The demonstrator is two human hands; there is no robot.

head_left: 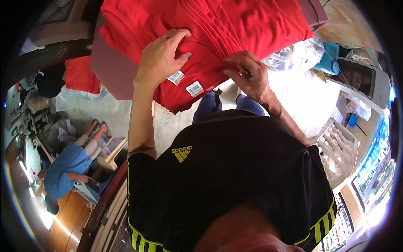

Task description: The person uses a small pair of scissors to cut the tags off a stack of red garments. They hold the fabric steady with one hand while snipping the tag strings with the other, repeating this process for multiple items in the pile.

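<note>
Both hands work on a stack of red garments (218,33) lying on a dull maroon table (111,63) at the top of the view. Left hand (161,56) lies palm down on the near left part of the stack, fingers bent and spread, fingertips pressing into the cloth; it pins the fabric rather than closing round it. Left forearm runs straight up from the lower middle, bare to the elbow. Right hand (249,75) sits at the near right edge of the stack, fingers curled and pinched on a fold of red cloth; whether something small and dark is also held between the fingers cannot be told. The two hands are apart, with a stretch of red fabric between them.

Garments: bright red, folded, several layers showing as parallel edges fanning toward the upper right. Near corner overhangs the table edge. Two white barcode tags (185,84) hang at that near edge, just below the left hand.

Surroundings: crumpled clear plastic bags (294,52) just right of the stack; a seated person in blue (69,166) at lower left, well apart.
</note>
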